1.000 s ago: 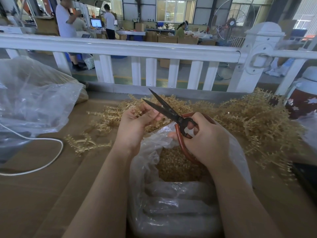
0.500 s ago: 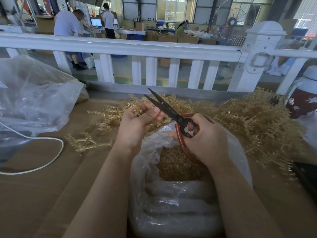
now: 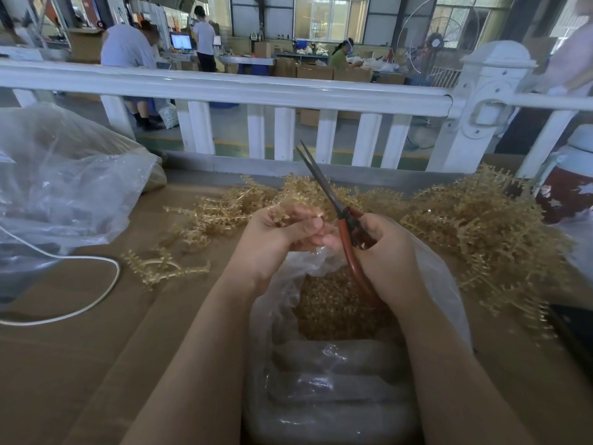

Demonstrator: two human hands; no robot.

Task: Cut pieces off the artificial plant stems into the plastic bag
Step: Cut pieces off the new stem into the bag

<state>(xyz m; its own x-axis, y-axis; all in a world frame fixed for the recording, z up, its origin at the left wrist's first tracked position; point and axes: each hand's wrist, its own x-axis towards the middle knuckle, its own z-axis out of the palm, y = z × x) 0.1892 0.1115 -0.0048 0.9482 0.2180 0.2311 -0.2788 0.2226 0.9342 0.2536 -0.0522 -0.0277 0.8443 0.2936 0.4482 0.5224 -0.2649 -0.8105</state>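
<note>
A white railing (image 3: 224,88) closes off the far edge of the brown worktable (image 3: 80,364), where a bare stretch lies open at near left. At centre, both hands work above the open mouth of a clear plastic bag (image 3: 321,380) half filled with cut golden pieces (image 3: 333,309). The left hand (image 3: 276,239), fingers curled, pinches a small golden artificial plant stem (image 3: 285,216) between thumb and fingertips. Beside it and touching its fingertips, the right hand (image 3: 388,252) grips the red handles of the scissors (image 3: 340,220), whose dark blades point up and away, all but together. A heap of uncut golden stems (image 3: 475,226) crowds the table's far right; a loose sprig (image 3: 160,268) lies at left near a white cable (image 3: 96,297). A second, crumpled plastic bag (image 3: 64,187) fills the left edge, and a red-and-white flask (image 3: 568,187) stands at right.
</note>
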